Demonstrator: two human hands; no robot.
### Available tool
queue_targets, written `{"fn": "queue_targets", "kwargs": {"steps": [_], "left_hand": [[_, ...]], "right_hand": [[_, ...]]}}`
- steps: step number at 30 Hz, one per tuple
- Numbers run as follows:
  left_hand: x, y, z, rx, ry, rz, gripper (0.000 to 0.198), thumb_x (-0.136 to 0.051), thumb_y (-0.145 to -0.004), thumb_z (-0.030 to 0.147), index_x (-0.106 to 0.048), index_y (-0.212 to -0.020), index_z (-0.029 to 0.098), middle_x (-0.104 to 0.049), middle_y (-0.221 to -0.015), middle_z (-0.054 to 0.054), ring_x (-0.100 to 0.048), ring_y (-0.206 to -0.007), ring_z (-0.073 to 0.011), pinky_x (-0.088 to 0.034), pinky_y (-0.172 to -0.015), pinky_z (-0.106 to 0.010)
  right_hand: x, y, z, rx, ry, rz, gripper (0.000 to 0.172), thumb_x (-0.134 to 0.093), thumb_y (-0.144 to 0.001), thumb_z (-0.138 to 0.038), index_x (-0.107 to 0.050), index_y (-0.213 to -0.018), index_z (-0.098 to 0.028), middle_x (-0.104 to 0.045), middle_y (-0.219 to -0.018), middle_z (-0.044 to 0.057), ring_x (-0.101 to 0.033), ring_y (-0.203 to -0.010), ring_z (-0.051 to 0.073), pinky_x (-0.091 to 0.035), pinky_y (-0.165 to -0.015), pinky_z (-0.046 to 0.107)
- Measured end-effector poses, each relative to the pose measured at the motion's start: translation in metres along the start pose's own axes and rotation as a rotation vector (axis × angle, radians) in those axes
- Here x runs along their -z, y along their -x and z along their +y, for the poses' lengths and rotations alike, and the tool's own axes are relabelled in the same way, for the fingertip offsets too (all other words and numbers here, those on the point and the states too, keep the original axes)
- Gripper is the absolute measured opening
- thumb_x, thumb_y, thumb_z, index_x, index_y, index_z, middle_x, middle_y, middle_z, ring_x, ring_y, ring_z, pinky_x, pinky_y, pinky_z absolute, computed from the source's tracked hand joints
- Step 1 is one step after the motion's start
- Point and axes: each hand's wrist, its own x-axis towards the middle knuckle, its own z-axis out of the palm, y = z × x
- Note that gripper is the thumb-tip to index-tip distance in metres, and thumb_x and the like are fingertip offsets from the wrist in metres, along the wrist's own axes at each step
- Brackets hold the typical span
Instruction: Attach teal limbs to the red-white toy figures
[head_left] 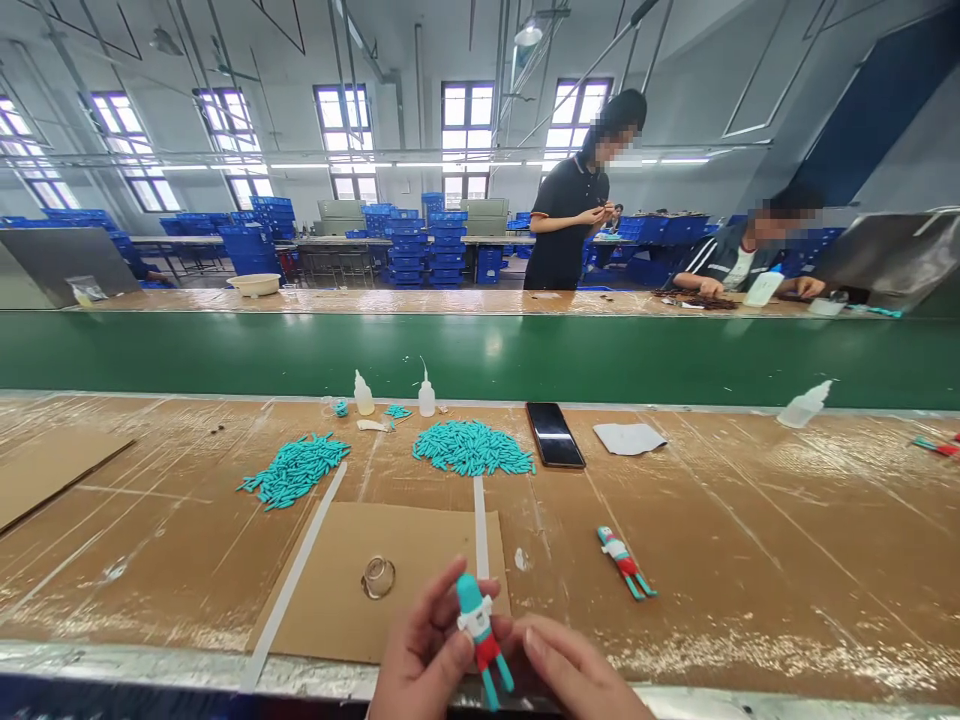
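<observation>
Your left hand (pixel 429 655) is holding a turquoise, white and red doll (pixel 480 637) between thumb and fingers. Your right hand (pixel 568 663) is hovering beside it, its grip unclear. Beyond the grip, rightward, a second doll (pixel 621 558) is lying.

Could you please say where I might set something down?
The widest bare patch of table lies right of the lying doll, below the slanted bottle. Another runs between the left cardboard and the left teal pile. Crowded: back middle, around the right teal pile and phone; front middle, where the left hand holds another doll.
</observation>
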Motion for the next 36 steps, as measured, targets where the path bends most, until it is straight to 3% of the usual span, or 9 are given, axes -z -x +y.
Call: {"fn": "queue_targets", "kwargs": {"steps": [4, 8, 12, 16, 21, 27, 31, 36], "left_hand": [[0.007, 0.0, 0.007, -0.05, 0.121, 0.042, 0.035, -0.074, -0.068, 0.034, -0.066, -0.102, 0.035, -0.065, -0.086, -0.001, -0.058, -0.06, -0.0096, -0.049, -0.051, -0.019], [0.009, 0.007, 0.008, -0.048, 0.068, 0.016, 0.028, -0.071, -0.071, 0.034, -0.066, -0.099, 0.034, -0.056, -0.075, 0.002, -0.045, -0.046, -0.0018, -0.035, -0.037, -0.01], [0.014, 0.012, 0.008, -0.054, 0.043, 0.044, 0.023, -0.073, -0.068, 0.038, -0.068, -0.09, 0.032, -0.058, -0.067, 0.004, -0.04, -0.036, 0.0029, -0.03, -0.037, -0.008], [0.017, 0.011, 0.012, -0.008, 0.118, 0.076, 0.029, -0.069, -0.069, 0.05, -0.069, -0.082, 0.025, -0.057, -0.059, 0.004, -0.036, -0.032, 0.0037, -0.023, -0.037, -0.01], [0.011, 0.007, 0.012, 0.06, 0.239, 0.171, 0.038, -0.066, -0.068, 0.056, -0.07, -0.085, 0.022, -0.059, -0.065, 0.001, -0.039, -0.038, -0.0007, -0.028, -0.043, -0.016], [0.007, 0.006, 0.013, 0.177, 0.364, 0.275, 0.041, -0.077, -0.055, 0.04, -0.073, -0.09, 0.02, -0.063, -0.07, -0.002, -0.043, -0.043, -0.0072, -0.033, -0.048, -0.021], [0.011, 0.013, 0.014, 0.197, 0.397, 0.257, 0.042, -0.076, -0.055, 0.034, -0.072, -0.095, 0.023, -0.065, -0.074, -0.004, -0.046, -0.049, -0.0095, -0.036, -0.054, -0.021], [0.027, 0.026, 0.017, 0.171, 0.352, 0.31, 0.044, -0.074, -0.056, 0.032, -0.07, -0.1, 0.028, -0.068, -0.082, -0.006, -0.047, -0.054, -0.0105, -0.038, -0.059, -0.022]], "right_hand": [[0.02, -0.018, -0.038, 0.17, 0.509, 0.132, 0.039, -0.051, -0.083, -0.054, -0.062, -0.085, -0.017, -0.062, -0.085, 0.006, -0.055, -0.084, 0.021, -0.043, -0.077, 0.03], [0.044, -0.068, -0.067, 0.26, 1.026, 0.431, 0.022, -0.042, -0.083, -0.03, -0.06, -0.085, -0.017, -0.062, -0.082, 0.003, -0.056, -0.076, 0.017, -0.043, -0.069, 0.027], [0.064, -0.118, -0.063, 0.209, 1.243, 0.577, 0.014, -0.047, -0.081, -0.011, -0.059, -0.075, -0.015, -0.061, -0.079, 0.004, -0.053, -0.076, 0.019, -0.037, -0.068, 0.028], [0.071, -0.137, -0.047, 0.144, 1.441, 0.643, 0.012, -0.057, -0.08, -0.009, -0.061, -0.07, -0.015, -0.062, -0.084, 0.007, -0.05, -0.086, 0.024, -0.032, -0.066, 0.029], [0.071, -0.137, -0.045, 0.1, 1.59, 0.655, 0.012, -0.058, -0.084, -0.012, -0.062, -0.073, -0.016, -0.062, -0.088, 0.007, -0.048, -0.091, 0.025, -0.026, -0.061, 0.029], [0.071, -0.123, -0.045, 0.079, 1.663, 0.505, 0.019, -0.059, -0.079, -0.007, -0.055, -0.062, -0.016, -0.06, -0.077, 0.007, -0.051, -0.08, 0.023, -0.025, -0.058, 0.028], [0.074, -0.112, -0.039, 0.081, 1.604, 0.462, 0.024, -0.052, -0.076, -0.005, -0.045, -0.057, -0.017, -0.056, -0.068, 0.006, -0.05, -0.066, 0.02, -0.024, -0.055, 0.028], [0.077, -0.109, -0.03, 0.117, 1.379, 0.446, 0.011, -0.048, -0.076, -0.019, -0.047, -0.065, -0.019, -0.056, -0.063, 0.003, -0.05, -0.06, 0.018, -0.032, -0.054, 0.026]]}}
